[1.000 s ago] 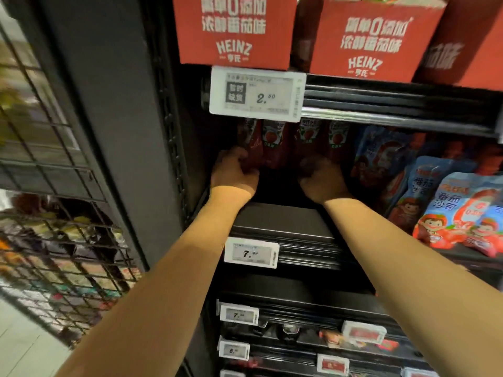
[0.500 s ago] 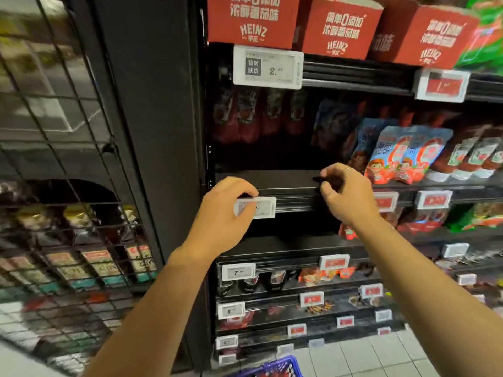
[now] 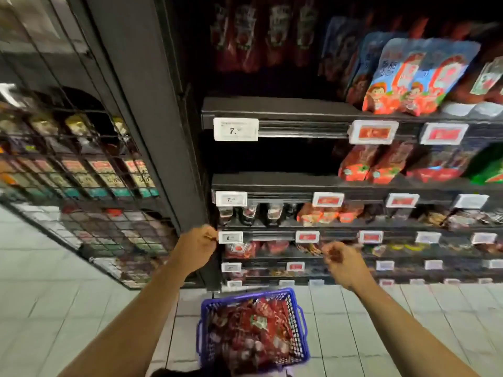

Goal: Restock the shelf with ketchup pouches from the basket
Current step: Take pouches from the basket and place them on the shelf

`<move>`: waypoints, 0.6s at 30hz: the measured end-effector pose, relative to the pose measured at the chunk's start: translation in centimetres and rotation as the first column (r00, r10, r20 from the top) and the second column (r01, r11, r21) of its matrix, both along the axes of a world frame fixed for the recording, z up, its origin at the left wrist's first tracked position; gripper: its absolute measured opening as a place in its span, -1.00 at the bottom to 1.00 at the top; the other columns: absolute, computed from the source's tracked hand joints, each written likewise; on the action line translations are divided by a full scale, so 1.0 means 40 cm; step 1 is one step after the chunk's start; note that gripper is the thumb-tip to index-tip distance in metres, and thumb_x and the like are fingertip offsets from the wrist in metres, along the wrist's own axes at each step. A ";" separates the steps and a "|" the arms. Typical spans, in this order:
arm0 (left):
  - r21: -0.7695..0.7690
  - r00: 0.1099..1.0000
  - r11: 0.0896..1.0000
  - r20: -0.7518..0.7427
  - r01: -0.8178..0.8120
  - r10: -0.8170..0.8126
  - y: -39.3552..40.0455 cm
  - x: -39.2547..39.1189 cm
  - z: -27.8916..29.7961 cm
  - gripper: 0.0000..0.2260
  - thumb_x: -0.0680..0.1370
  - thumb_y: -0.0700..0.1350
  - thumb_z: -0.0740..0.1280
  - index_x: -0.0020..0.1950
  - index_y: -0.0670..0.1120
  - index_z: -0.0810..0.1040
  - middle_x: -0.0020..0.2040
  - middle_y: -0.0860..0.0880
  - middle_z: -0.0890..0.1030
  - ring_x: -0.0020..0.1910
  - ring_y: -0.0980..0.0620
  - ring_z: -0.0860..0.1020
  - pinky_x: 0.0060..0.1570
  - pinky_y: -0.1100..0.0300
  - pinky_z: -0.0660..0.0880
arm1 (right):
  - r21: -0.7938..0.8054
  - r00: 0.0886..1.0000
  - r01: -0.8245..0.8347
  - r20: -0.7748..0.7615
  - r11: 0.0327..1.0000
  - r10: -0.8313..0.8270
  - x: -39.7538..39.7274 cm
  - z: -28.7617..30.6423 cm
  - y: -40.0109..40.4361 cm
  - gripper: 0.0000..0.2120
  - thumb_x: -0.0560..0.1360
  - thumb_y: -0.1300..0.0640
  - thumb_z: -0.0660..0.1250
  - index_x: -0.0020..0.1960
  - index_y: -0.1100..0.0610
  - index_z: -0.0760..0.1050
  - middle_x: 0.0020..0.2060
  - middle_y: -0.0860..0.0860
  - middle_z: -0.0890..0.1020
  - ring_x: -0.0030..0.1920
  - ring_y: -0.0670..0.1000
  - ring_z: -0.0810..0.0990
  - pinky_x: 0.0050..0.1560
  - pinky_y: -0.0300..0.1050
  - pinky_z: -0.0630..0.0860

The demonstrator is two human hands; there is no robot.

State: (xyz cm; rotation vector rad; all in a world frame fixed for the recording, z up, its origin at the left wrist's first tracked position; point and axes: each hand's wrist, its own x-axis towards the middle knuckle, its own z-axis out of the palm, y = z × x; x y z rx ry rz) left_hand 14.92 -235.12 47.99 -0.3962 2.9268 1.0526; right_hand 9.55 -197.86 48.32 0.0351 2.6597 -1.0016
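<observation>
A blue plastic basket [image 3: 300, 319] stands on the tiled floor below me, heaped with red ketchup pouches [image 3: 253, 330]. More dark red ketchup pouches [image 3: 261, 36] stand in a row at the back of the upper left shelf [image 3: 272, 110], whose front part is bare. My left hand [image 3: 197, 248] hangs above the basket's left side with its fingers loosely curled and holds nothing. My right hand [image 3: 344, 263] hangs above and right of the basket, fingers loosely curled, also holding nothing. Both hands are in front of the lower shelves.
Blue and red cartoon pouches [image 3: 416, 77] fill the upper shelf's right part. Lower shelves carry red packs [image 3: 367, 164] and white price tags [image 3: 235, 129]. A black upright post [image 3: 163, 104] and a wire-mesh rack [image 3: 81, 172] of goods stand to the left. Pale floor tiles surround the basket.
Both hands have come out of the upper shelf and dropped down to above the basket. My view has tilted down, bringing the basket into sight.
</observation>
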 end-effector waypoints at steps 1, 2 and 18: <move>0.007 0.989 0.999 0.142 -0.033 0.032 0.018 0.036 -0.051 -0.84 0.52 -0.24 0.38 0.05 -0.06 0.65 -0.03 -0.06 0.69 -0.03 -0.06 0.66 -0.06 0.24 0.46 | 0.025 0.997 -0.003 0.077 1.000 0.002 0.036 -0.047 0.034 -0.92 0.52 0.26 0.38 -0.04 0.11 0.54 -0.12 0.07 0.66 -0.17 0.05 0.58 -0.05 -0.12 0.48; 0.011 0.969 0.999 0.244 -0.034 0.030 0.038 0.076 -0.097 -0.84 0.53 -0.23 0.37 0.09 -0.09 0.65 0.03 -0.08 0.69 0.06 -0.09 0.64 -0.02 0.24 0.43 | 0.041 0.992 0.000 0.127 0.999 -0.005 0.075 -0.088 0.062 -0.92 0.52 0.26 0.38 -0.09 0.10 0.54 -0.16 0.05 0.64 -0.20 0.02 0.54 -0.06 -0.13 0.45; 0.001 0.605 0.998 0.795 0.065 -0.040 0.297 0.519 -0.548 -0.79 0.60 -0.09 0.26 0.17 -0.11 0.59 0.20 -0.11 0.60 0.14 -0.10 0.56 0.04 0.14 0.44 | 0.031 0.741 0.126 0.661 0.992 -0.115 0.412 -0.473 0.218 -0.86 0.48 0.27 0.33 -0.01 0.11 0.58 -0.14 0.10 0.64 -0.21 0.09 0.60 -0.16 0.11 0.65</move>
